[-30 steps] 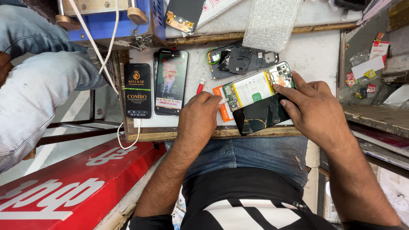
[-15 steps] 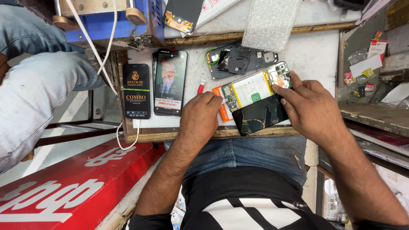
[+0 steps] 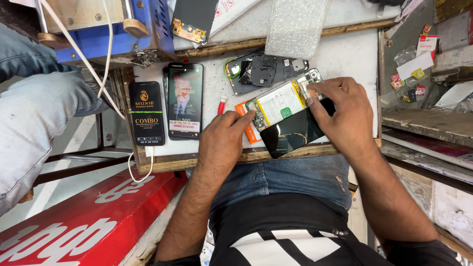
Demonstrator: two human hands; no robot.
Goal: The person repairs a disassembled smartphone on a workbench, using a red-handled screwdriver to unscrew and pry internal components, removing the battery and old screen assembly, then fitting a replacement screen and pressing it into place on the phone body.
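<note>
An opened phone (image 3: 285, 101) with its white battery showing lies tilted on the white work board (image 3: 345, 64). My left hand (image 3: 224, 140) rests at its lower left corner, fingertips pressing the frame. My right hand (image 3: 342, 116) covers its right end, fingers on the camera area. A loose black screen panel (image 3: 290, 135) lies under the phone, toward me. An orange card (image 3: 249, 129) pokes out beneath the left corner.
A lit phone (image 3: 184, 101) and a black flat box (image 3: 147, 113) lie left of my hands. A black back cover (image 3: 263, 71), a red-handled tool (image 3: 221, 104), bubble wrap (image 3: 295, 24) and a blue machine (image 3: 108, 29) sit further back. Another person's leg in jeans (image 3: 34, 108) is at left.
My hands have stayed on the opened phone with only small finger shifts. Nothing else has moved.
</note>
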